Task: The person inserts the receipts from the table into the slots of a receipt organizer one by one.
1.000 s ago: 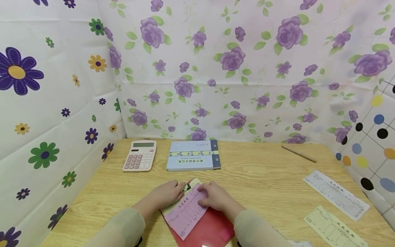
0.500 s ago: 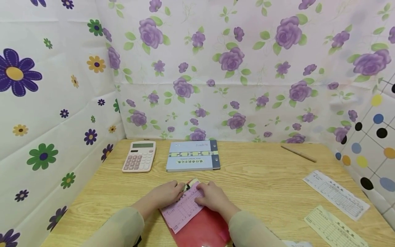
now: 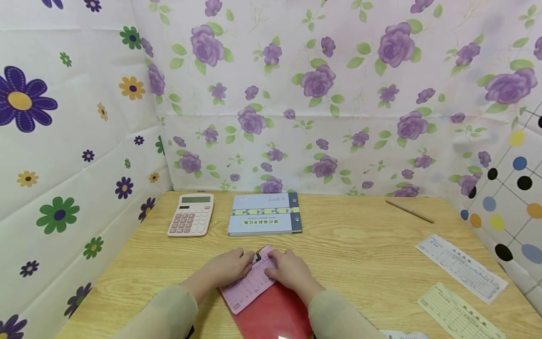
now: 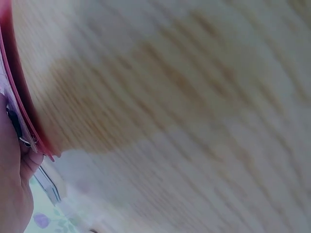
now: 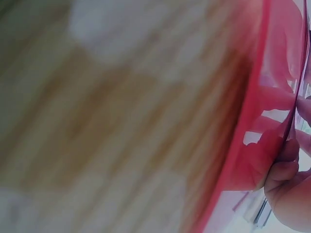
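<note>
A translucent red folder (image 3: 273, 313) lies slanted below both hands in the head view, its near part raised off the table in the wrist views. Across its upper part lies a pink printed slip (image 3: 251, 288). A black clip (image 3: 256, 257) sits at the folder's top, beside the slip's upper edge. My left hand (image 3: 230, 267) grips the top left edge by the clip, thumb toward it; its lower fingers are hidden. My right hand (image 3: 292, 270) pinches the slip and the folder's edge at the top right. Through the red sheet (image 5: 272, 116) in the right wrist view, fingers show behind.
A pink and white calculator (image 3: 191, 214) and a blue account book (image 3: 265, 213) stand at the back. A brown pen-like stick (image 3: 410, 211) lies back right. At right are a white slip (image 3: 461, 267) and a yellow slip (image 3: 459, 310); another white paper (image 3: 404, 334) shows at the front edge.
The pink slip has slid up and left toward the clip, now covering the yellow slip beneath it. My right hand has shifted slightly left with it; my left hand stays by the clip.
</note>
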The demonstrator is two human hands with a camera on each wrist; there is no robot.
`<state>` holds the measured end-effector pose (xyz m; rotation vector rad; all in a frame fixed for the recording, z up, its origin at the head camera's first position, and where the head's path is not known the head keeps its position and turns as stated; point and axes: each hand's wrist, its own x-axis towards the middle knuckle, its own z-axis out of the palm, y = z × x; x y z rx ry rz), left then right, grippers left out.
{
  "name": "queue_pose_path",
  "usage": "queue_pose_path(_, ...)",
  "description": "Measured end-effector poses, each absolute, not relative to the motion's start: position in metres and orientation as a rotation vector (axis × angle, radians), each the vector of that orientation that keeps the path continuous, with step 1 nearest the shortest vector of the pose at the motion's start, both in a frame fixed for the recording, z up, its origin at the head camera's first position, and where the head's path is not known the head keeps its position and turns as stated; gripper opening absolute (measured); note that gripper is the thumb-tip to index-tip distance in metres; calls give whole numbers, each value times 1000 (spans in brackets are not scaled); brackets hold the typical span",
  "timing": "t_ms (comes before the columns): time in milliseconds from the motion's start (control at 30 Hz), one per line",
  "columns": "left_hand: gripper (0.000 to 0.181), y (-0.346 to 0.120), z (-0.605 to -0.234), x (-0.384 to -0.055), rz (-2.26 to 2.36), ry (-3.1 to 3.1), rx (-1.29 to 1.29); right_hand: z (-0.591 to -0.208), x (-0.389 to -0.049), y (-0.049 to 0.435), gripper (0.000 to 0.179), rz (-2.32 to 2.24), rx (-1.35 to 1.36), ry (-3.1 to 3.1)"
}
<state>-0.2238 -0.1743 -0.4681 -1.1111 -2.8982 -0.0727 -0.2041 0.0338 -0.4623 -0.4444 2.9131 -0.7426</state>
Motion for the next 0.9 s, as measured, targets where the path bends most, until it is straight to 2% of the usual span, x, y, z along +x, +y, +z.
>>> queue_pose_path(333, 25, -174, -472, -223, -67, -2881, -1085, -460, -208, 60, 51, -816, -488, 2853)
queue_pose_path(600, 30, -177, -473, -222, -52, -2884, -1062, -451, -201, 129, 52, -765, -625, 2799)
queue_pose_path(900, 32, -178, -477, -225, -49, -2875, -1060, -448, -175, 213, 59, -711, -776, 2623)
